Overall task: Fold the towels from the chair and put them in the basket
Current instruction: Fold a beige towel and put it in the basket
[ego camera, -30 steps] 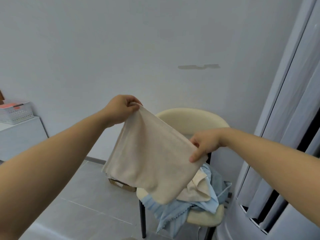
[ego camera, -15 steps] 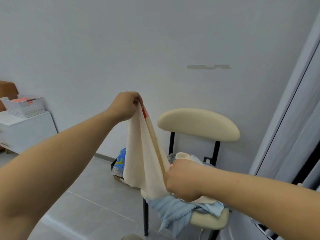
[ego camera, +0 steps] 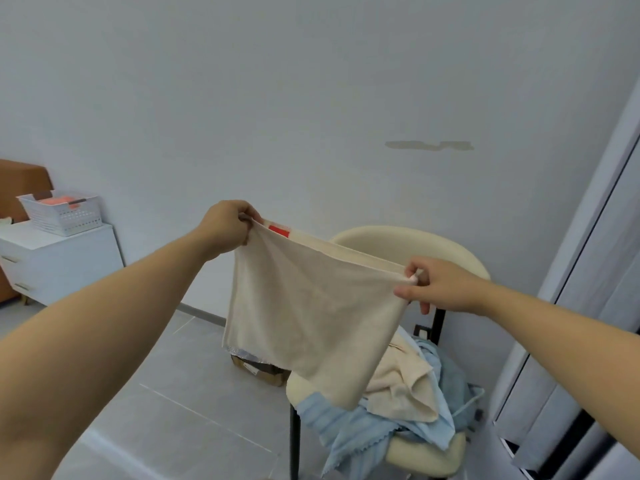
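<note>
A beige towel (ego camera: 311, 313) hangs doubled over in the air, stretched out in front of the cream chair (ego camera: 433, 244). My left hand (ego camera: 228, 230) pinches its upper left corner, where a red label shows. My right hand (ego camera: 433, 285) pinches the upper right corner. On the chair seat lie a crumpled beige towel (ego camera: 401, 386) and light blue towels (ego camera: 349, 434). The white basket (ego camera: 62, 216) stands on a white cabinet at the far left, with an orange cloth inside.
The white cabinet (ego camera: 59, 265) with drawers stands against the wall at left. A cardboard box (ego camera: 256, 367) lies on the grey tiled floor behind the towel. Grey curtains and a window frame (ego camera: 581, 271) fill the right side.
My right hand rose from low near the chair seat to the towel's upper right corner. The towel went from hanging bunched under my left hand to spread between both hands.
</note>
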A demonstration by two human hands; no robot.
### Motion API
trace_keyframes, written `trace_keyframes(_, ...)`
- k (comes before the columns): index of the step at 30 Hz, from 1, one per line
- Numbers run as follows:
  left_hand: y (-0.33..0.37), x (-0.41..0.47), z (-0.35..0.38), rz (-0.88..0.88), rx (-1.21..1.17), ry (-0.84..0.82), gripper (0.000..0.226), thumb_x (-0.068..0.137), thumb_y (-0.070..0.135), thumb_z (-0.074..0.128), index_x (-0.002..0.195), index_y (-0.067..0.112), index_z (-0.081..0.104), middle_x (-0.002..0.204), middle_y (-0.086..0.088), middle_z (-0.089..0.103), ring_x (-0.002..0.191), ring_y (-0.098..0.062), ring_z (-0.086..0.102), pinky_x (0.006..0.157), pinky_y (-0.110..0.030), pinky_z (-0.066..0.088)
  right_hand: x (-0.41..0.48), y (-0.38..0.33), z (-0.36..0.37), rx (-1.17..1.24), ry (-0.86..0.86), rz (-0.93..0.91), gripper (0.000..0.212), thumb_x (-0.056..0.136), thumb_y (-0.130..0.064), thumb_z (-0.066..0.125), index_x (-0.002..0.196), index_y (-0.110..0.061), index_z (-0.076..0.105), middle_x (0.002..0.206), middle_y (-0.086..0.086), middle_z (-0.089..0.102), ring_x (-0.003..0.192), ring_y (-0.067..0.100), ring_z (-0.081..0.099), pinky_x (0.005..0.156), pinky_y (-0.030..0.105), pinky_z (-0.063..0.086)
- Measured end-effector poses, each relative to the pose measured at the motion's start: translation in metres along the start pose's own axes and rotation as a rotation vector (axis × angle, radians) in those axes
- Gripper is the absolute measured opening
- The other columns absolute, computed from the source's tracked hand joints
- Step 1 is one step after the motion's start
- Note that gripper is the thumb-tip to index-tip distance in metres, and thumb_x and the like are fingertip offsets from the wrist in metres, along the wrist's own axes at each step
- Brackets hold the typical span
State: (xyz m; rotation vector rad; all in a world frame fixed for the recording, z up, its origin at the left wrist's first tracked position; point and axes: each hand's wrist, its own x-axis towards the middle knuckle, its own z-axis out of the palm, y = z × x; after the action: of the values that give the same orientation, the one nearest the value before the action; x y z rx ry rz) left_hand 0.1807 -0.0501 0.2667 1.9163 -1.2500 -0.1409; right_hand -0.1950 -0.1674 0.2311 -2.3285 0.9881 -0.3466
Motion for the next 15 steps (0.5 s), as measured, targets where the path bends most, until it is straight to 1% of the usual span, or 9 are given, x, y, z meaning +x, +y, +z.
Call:
trace_keyframes(2, 0.003, -0.002, 0.002, 0.019, -0.026, 0.008, 0.037, 0.087, -0.008, 0.040, 0.090, 0.014, 0.070, 0.094, -0.009, 0.067, 0.070, -0.023, 0.063, 0.063, -0.030, 0.055, 0.001, 0.003, -0.006, 0.119, 0.009, 0.023, 0.031, 0.087, -0.039, 0.076, 0.086, -0.013, 0.058, 0.063, -0.009, 0.067, 0.068, 0.018, 0.069, 0.056, 0.026, 0.043)
trace_keyframes(4, 0.007, -0.004, 0.002, 0.035, -0.032, 0.009, 0.031, 0.090, -0.004, 0.042, 0.093, 0.014, 0.068, 0.093, -0.008, 0.066, 0.067, -0.021, 0.062, 0.059, -0.027, 0.050, 0.002, 0.007, -0.009, 0.173, 0.020, 0.027, 0.035, 0.083, -0.036, 0.080, 0.077, -0.011, 0.057, 0.064, -0.004, 0.065, 0.067, 0.017, 0.067, 0.057, 0.029, 0.045)
trace_keyframes(7, 0.012, -0.006, 0.003, 0.007, -0.120, 0.010, 0.014, 0.094, 0.009, 0.054, 0.105, 0.015, 0.059, 0.094, -0.008, 0.066, 0.067, -0.019, 0.063, 0.059, -0.026, 0.046, 0.007, 0.016, -0.013, 0.186, 0.098, 0.070, 0.049, 0.079, -0.038, 0.084, 0.061, -0.016, 0.044, 0.058, -0.002, 0.046, 0.058, 0.014, 0.049, 0.059, 0.032, 0.045)
trace_keyframes(9, 0.020, -0.008, 0.006, -0.032, -0.249, 0.005, 0.021, 0.094, 0.017, 0.064, 0.111, 0.013, 0.054, 0.093, -0.009, 0.068, 0.067, -0.018, 0.061, 0.063, -0.027, 0.048, 0.011, 0.022, -0.015, 0.065, 0.131, 0.144, 0.058, 0.080, -0.044, 0.081, 0.054, -0.020, 0.034, 0.057, -0.001, 0.033, 0.057, 0.017, 0.036, 0.055, 0.031, 0.036)
trace_keyframes(10, 0.026, -0.010, 0.009, -0.053, -0.321, -0.002, 0.026, 0.092, 0.019, 0.068, 0.111, 0.012, 0.052, 0.093, -0.009, 0.068, 0.066, -0.018, 0.060, 0.064, -0.028, 0.050, 0.013, 0.023, -0.017, -0.110, 0.121, 0.181, 0.058, 0.081, -0.046, 0.078, 0.054, -0.020, 0.033, 0.056, -0.001, 0.032, 0.057, 0.018, 0.033, 0.055, 0.030, 0.030)
trace_keyframes(11, 0.033, -0.013, 0.012, -0.061, -0.381, -0.011, 0.029, 0.090, 0.018, 0.071, 0.109, 0.012, 0.051, 0.093, -0.009, 0.067, 0.065, -0.017, 0.059, 0.064, -0.028, 0.051, 0.016, 0.022, -0.018, -0.319, 0.085, 0.215, 0.053, 0.082, -0.047, 0.074, 0.054, -0.020, 0.037, 0.056, -0.001, 0.036, 0.057, 0.019, 0.035, 0.055, 0.030, 0.029)
trace_keyframes(13, 0.051, -0.022, 0.022, -0.028, -0.445, -0.050, 0.030, 0.088, 0.013, 0.073, 0.103, 0.013, 0.048, 0.089, -0.009, 0.065, 0.061, -0.016, 0.058, 0.059, -0.026, 0.052, 0.020, 0.008, -0.013, -0.575, 0.053, 0.204, 0.031, 0.080, -0.044, 0.070, 0.067, -0.019, 0.057, 0.067, -0.004, 0.055, 0.067, 0.018, 0.052, 0.061, 0.030, 0.041)
trace_keyframes(14, 0.059, -0.027, 0.028, 0.010, -0.438, -0.077, 0.030, 0.087, 0.010, 0.073, 0.100, 0.014, 0.046, 0.086, -0.008, 0.065, 0.058, -0.015, 0.058, 0.055, -0.023, 0.050, 0.022, -0.002, -0.010, -0.549, 0.092, 0.151, 0.022, 0.080, -0.043, 0.071, 0.080, -0.022, 0.064, 0.079, -0.006, 0.063, 0.077, 0.016, 0.059, 0.070, 0.030, 0.048)
trace_keyframes(15, 0.068, -0.032, 0.034, 0.058, -0.416, -0.106, 0.031, 0.087, 0.009, 0.072, 0.098, 0.015, 0.044, 0.083, -0.008, 0.066, 0.055, -0.015, 0.058, 0.051, -0.020, 0.047, 0.023, -0.016, -0.006, -0.406, 0.175, 0.079, 0.020, 0.080, -0.042, 0.073, 0.090, -0.025, 0.067, 0.089, -0.009, 0.066, 0.084, 0.014, 0.062, 0.078, 0.030, 0.051)
